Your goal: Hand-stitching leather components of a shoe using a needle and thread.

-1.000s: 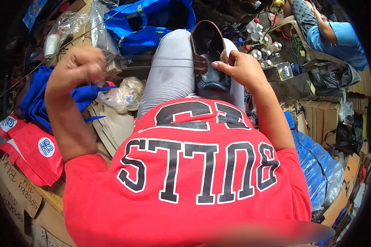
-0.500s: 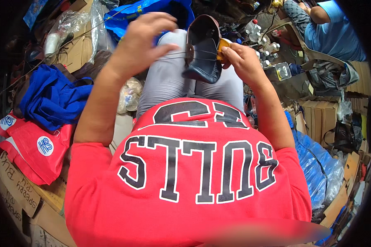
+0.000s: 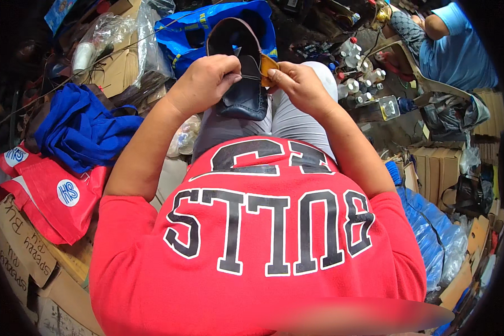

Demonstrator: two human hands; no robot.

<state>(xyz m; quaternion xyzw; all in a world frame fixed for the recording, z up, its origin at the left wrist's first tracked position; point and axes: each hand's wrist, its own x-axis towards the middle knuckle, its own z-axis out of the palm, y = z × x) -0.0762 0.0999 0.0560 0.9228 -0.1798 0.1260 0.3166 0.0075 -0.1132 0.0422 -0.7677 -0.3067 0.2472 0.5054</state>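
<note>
A dark leather shoe (image 3: 242, 103) with a stitched toe and a brown collar rests over my grey-trousered thighs, its opening facing up. At its right side, my right hand (image 3: 301, 85) pinches a yellow-tan flap (image 3: 269, 67) between thumb and fingers. My left hand (image 3: 208, 83) is closed at the shoe's left side, its fingertips pinching a thin thread (image 3: 250, 77) that crosses the opening. Part of the shoe's left edge is hidden behind my left fingers.
A blue bag (image 3: 187, 36) lies beyond my knees. Blue cloth (image 3: 84, 126) and a red bag (image 3: 50, 190) sit at left, with cardboard beneath. Plastic bottles (image 3: 353, 84) stand at right, near a seated person in blue (image 3: 459, 50). Blue plastic-wrapped bundles (image 3: 425, 235) lie at lower right.
My left hand has come down from its raised, spread position to the shoe's left side and closed. The shoe and my right hand have shifted left.
</note>
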